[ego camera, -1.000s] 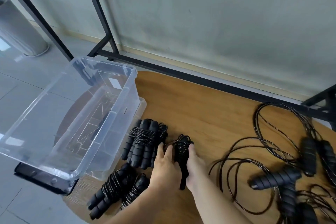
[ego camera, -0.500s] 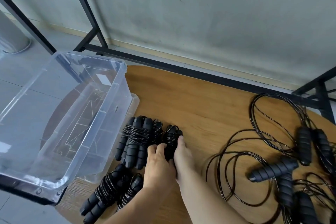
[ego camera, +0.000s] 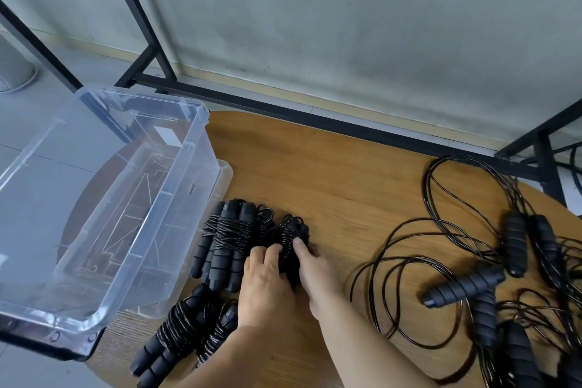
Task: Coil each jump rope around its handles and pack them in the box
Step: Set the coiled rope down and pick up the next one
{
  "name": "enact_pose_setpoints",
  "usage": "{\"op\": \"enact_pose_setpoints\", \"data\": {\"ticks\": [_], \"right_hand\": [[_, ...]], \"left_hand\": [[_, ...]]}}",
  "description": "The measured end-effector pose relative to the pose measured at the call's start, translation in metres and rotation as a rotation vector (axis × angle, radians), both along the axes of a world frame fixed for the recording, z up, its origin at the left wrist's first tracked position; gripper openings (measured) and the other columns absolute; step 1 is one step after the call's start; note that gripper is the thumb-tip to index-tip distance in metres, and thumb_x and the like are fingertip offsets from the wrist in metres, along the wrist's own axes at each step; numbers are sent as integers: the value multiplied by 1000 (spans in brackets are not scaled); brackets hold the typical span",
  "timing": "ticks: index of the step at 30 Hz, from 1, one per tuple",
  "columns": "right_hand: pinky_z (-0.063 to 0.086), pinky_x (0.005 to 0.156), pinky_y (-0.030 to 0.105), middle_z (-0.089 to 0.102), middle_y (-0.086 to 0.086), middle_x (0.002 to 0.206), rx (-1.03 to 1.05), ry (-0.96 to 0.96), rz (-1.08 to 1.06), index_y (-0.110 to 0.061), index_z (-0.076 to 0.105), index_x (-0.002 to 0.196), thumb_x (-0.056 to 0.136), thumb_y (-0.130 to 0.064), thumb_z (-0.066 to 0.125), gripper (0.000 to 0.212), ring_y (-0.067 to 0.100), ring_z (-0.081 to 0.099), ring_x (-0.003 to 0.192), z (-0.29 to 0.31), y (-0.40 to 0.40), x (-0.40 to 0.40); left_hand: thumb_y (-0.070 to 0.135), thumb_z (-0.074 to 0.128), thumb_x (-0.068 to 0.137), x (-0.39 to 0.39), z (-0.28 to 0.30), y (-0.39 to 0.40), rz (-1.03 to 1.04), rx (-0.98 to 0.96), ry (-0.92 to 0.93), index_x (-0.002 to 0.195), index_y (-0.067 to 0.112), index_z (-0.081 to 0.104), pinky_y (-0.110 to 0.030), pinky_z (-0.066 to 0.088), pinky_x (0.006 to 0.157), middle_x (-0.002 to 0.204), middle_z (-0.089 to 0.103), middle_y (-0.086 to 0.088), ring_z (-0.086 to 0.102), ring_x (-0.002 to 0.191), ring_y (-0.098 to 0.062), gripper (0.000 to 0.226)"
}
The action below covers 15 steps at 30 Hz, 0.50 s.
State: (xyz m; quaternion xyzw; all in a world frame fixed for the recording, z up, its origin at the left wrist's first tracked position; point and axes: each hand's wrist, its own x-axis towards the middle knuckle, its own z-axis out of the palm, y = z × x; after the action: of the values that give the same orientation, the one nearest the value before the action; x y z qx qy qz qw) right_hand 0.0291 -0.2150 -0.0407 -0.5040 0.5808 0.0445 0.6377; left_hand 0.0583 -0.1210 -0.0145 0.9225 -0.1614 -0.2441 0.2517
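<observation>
A coiled black jump rope (ego camera: 291, 235) lies on the wooden table (ego camera: 340, 186), held between my two hands. My left hand (ego camera: 266, 280) grips its left side with curled fingers, and my right hand (ego camera: 315, 271) holds its right side, thumb on the coil. It sits against a row of coiled ropes (ego camera: 228, 239) beside the clear plastic box (ego camera: 104, 198), which holds no ropes. More coiled ropes (ego camera: 179, 331) lie nearer to me. Uncoiled ropes with black foam handles (ego camera: 466, 285) lie tangled at the right.
The box stands on its lid at the table's left edge, partly overhanging the grey floor. A black metal frame (ego camera: 283, 107) runs along the wall behind the table. A grey cylinder (ego camera: 12, 72) stands on the floor at far left.
Both hands have slid the coiled rope left across the table until it lies against the row of coiled ropes. The camera has also shifted.
</observation>
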Motion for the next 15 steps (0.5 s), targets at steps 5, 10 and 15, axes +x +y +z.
{"op": "enact_pose_setpoints", "data": {"ticks": [5,10,15], "right_hand": [[52,87,38,65,-6,101,14,0,6,-28,61,104,89,-53,63,29,18,61,95,1,-4,-4],[48,86,36,63,-7,98,7,-24,-1,-32,55,85,88,-53,65,24,19,58,95,2,-11,-11],[48,93,39,63,-3,116,-28,-11,10,-29,60,106,82,-62,64,41,21,58,105,-2,-10,-16]], "left_hand": [[23,51,98,-1,2,-5,1,-28,12,144,25,39,-26,36,109,141,35,6,30,134,-11,48],[26,52,98,-2,3,-6,-3,-32,3,143,25,41,-29,38,109,140,38,5,34,132,-12,46],[26,52,97,-3,3,-8,-13,-36,7,141,25,43,-30,40,106,138,40,5,37,130,-13,44]]}}
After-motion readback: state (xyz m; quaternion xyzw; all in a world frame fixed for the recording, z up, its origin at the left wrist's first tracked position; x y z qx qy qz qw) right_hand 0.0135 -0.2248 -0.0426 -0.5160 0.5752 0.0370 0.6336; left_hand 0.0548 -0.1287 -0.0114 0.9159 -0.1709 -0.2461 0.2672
